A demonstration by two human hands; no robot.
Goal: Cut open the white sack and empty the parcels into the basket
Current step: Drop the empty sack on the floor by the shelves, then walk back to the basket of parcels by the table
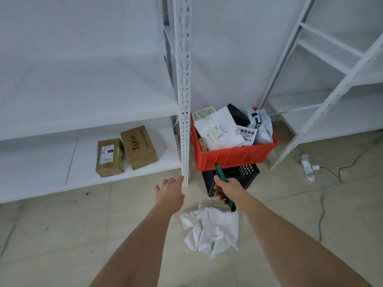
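Observation:
The white sack lies crumpled and flat on the tiled floor in front of me. Beyond it, a red basket stands on a black crate, piled with several parcels in white, grey and black wrapping. My right hand is closed around a green utility knife, held just above the sack and in front of the black crate. My left hand holds nothing; its fingers are apart and its fingertips touch the foot of the white shelf post.
White metal shelving stands at left with two cardboard boxes on its bottom shelf. Another white rack is at right. A power strip and cable lie on the floor at right.

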